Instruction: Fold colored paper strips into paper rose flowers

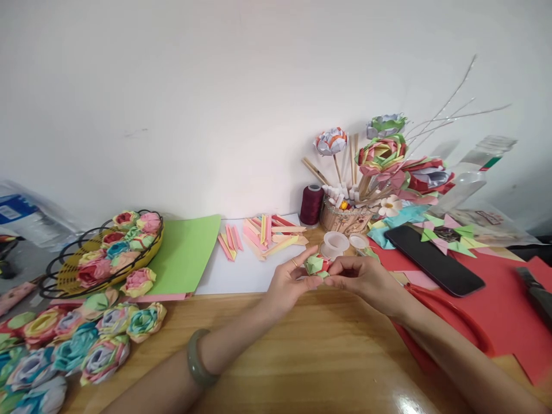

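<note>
The clear bottle (49,227) at far left bears a blue label (16,210), and the glass jar (468,178) a green-and-red one; any writing is too small to read. Wooden tabletop (276,356) spreads beneath the forearms, giving room between the finished paper flowers (106,359) on the left and the red paper (495,307) on the right, with a white sheet's (219,276) near edge behind. Over it, just in front of a small tub (335,244), the left hand (293,277) and right hand (364,279) both pinch a folded-paper bud (314,265), pale green outside, red showing toward the right.
</note>
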The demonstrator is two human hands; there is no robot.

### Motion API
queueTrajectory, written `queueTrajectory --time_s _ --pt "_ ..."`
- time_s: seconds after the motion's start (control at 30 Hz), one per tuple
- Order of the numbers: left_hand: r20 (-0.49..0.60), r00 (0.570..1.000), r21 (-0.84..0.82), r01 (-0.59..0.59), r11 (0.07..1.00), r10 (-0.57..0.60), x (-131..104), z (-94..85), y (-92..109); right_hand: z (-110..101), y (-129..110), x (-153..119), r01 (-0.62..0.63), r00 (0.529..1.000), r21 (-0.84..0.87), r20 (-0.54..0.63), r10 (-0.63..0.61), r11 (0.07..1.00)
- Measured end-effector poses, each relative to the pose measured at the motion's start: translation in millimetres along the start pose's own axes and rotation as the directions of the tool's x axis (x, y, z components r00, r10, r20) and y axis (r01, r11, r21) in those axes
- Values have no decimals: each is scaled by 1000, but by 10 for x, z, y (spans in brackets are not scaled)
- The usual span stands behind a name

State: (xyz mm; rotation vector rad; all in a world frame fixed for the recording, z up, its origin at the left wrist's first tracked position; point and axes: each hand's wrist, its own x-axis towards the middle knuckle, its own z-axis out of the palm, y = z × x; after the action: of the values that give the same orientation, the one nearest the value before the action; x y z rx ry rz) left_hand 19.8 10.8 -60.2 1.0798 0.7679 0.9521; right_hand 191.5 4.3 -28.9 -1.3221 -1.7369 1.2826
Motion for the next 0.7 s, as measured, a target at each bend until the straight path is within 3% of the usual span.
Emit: queueTrajectory --time_s 0.2,0.3,0.4,0.47,0.53,0.6,0.7 --pt "11 1000 -79 25 997 -24 8 2 -17 33 -10 3 22 1000 17 -22 -22 1000" --pt "-15 1000 -130 19 991 -21 4 11 -6 55 -46 -10 62 995 -72 -67 -67 995" --pt "-68 997 -204 9 979 -23 -5 28 20 85 -99 -44 153 970 -243 -147 -193 958" --pt "-90 995 -239 16 971 -39 -13 42 38 113 -111 -65 225 915 -370 -239 -326 901" --pt "-95 994 -267 24 963 -51 -21 58 51 149 -92 -74 296 822 -492 -305 -481 819" --pt "-93 995 -297 14 955 -44 -30 75 59 191 -49 -73 344 741 -605 -295 -603 719" --pt "-92 995 -336 2 942 -35 -41 99 65 252 21 -72 323 688 -757 -224 -690 568"
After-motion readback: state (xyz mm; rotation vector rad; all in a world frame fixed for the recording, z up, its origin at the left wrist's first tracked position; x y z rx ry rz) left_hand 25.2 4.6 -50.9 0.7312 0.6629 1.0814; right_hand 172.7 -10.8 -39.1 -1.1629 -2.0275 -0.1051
